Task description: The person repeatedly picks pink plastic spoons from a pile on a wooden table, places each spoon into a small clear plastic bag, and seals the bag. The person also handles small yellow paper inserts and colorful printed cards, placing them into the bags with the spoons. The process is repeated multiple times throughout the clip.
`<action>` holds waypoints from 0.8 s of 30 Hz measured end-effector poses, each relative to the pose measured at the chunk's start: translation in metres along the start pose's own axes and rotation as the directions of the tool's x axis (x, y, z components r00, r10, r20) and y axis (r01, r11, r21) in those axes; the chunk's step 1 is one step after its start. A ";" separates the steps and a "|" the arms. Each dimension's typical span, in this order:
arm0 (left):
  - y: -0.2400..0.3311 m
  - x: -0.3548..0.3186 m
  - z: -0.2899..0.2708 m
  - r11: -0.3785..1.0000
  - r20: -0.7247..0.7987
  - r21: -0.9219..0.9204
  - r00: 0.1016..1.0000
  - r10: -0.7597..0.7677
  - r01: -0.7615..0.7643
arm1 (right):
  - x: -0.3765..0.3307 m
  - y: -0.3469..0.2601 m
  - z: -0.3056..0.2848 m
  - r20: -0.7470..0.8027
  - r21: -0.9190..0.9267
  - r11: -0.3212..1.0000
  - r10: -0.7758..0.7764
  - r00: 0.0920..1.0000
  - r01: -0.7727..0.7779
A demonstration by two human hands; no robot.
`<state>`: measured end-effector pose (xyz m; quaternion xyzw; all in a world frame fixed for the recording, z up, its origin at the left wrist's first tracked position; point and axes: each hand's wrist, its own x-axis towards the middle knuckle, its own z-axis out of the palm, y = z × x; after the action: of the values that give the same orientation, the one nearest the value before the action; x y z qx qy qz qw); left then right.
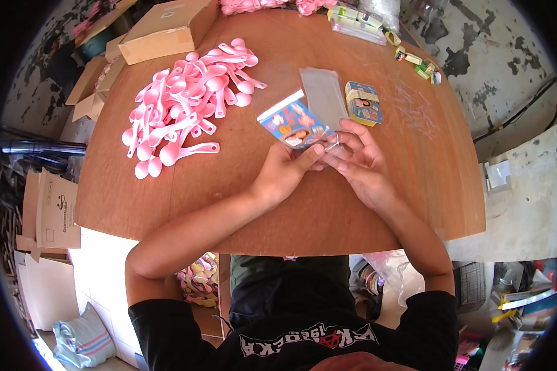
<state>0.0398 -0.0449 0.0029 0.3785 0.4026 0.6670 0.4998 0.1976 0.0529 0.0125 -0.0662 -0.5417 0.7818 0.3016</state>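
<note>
Over the middle of the table, a blue printed card (294, 123) with a white top edge shows in what looks like a clear plastic bag. Its lower end is gripped between the thumb and fingers of my left hand (281, 172). My right hand (368, 176) is at the same end, thumb and fingertips on the clear plastic, its other fingers bent and raised. Just beyond lies a stack of flat clear bags (325, 93). A banded bundle of printed cards (364, 104) sits right of them. To the left is a heap of pink plastic spoons (179, 99).
A cardboard box (167, 31) stands at the table's far left. Thin clear strips (414, 105) are scattered at the right, near small yellow-green paper bands (418, 62). Pink items in plastic (254, 5) lie at the far edge. An open carton (56, 210) stands on the left.
</note>
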 end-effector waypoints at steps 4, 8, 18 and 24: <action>-0.003 0.000 0.002 0.998 -0.056 -0.059 0.998 -0.026 0.022 | 0.004 -0.002 0.003 0.066 0.060 0.998 -0.014 0.998 0.010; 0.002 0.000 0.003 0.976 -0.013 -0.114 0.982 -0.190 0.187 | 0.002 -0.005 -0.001 0.037 0.043 0.998 0.034 0.999 -0.036; 0.003 -0.003 -0.006 0.867 0.254 -0.302 0.910 -0.327 0.396 | -0.002 -0.003 0.003 -0.087 -0.429 0.897 0.075 0.993 -0.105; 0.011 -0.004 -0.007 0.822 0.327 -0.264 0.848 -0.417 0.506 | -0.002 -0.007 0.003 -0.102 -0.341 0.929 0.113 0.988 -0.142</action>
<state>0.0306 -0.0518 0.0098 0.2593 0.2935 0.5297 0.7523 0.2006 0.0514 0.0198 -0.1846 -0.6530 0.6887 0.2553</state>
